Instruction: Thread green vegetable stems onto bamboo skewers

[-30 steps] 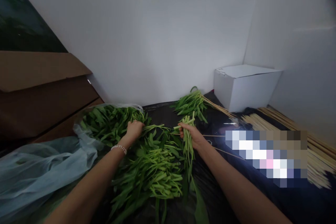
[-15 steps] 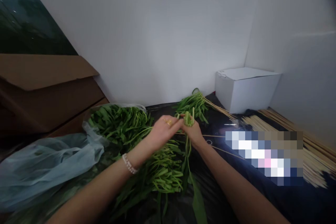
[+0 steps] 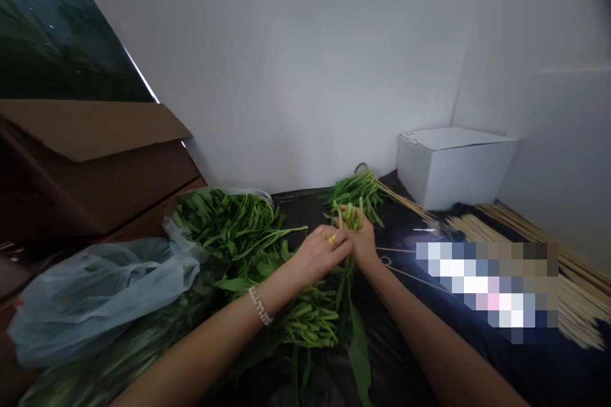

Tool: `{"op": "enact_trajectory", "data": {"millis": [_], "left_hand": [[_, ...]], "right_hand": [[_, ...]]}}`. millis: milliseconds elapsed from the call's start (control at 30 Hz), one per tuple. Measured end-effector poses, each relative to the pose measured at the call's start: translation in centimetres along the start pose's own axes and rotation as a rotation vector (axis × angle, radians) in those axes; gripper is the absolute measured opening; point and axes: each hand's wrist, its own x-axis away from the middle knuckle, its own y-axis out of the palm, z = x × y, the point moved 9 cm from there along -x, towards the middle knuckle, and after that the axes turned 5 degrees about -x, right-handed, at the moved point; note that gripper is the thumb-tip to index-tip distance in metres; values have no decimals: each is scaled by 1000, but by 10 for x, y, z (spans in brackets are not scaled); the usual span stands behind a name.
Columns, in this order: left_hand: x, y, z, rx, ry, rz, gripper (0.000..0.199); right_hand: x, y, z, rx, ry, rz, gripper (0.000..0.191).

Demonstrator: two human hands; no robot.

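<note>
In front of me, my right hand (image 3: 365,243) is closed around a small bunch of leafy greens (image 3: 352,216) that look like water spinach. Cut stem ends poke up above the fingers, while long leaves hang down below. My left hand (image 3: 321,253), with rings on its fingers, presses against the same bunch from the left, its fingers curled; the fingertips are partly hidden. A pile of cut water spinach stems (image 3: 312,321) lies just under the left forearm. Farther left, more loose greens (image 3: 224,222) spill from a clear plastic bag (image 3: 114,292).
Behind my hands, greens (image 3: 356,194) are threaded on thin wooden skewers (image 3: 405,200). Many bare skewers (image 3: 491,238) lie at right, near a pixelated bright patch. A white box (image 3: 458,165) stands by the wall, and an open cardboard box (image 3: 95,165) is at left.
My left hand has moved down and right, from the top of the stems to lower on the bunch beside my right hand. The view has shifted slightly.
</note>
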Motion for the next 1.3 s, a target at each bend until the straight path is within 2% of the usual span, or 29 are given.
{"op": "enact_trajectory", "data": {"millis": [133,200,300,367,433,500,667,933,1033,1167,1233,1300], "left_hand": [[7,-11,11,111,22,56,25],[14,-21,3,165,-45,117,29],[35,-35,-42,196,-362,238,25],[52,-39,-79,210,-586,275,19],[64,-36,-105,232,-720,255,17],[67,-29,-117,260,-772,200,15],[67,1,-111,316,-813,70,10],[65,31,-105,336,-828,16,14],[59,34,-105,261,-792,-17,14],[48,24,-108,34,-684,-51,19],[44,22,-113,-39,-624,-107,20],[44,24,-120,-6,-608,-180,21]], "right_hand": [[2,2,7,-55,66,15,37],[0,-4,12,-96,114,62,38],[-6,-16,27,-210,259,136,37],[-9,-19,40,-318,387,126,33],[-11,-17,46,-395,467,63,29],[-11,-13,47,-422,504,-9,25],[-5,-3,38,-432,535,-97,20],[0,9,35,-511,559,-178,22],[1,7,37,-522,570,-146,24],[-4,1,35,-522,532,-75,32],[-8,-2,33,-532,500,-48,35],[-12,-6,32,-525,471,-19,33]]}}
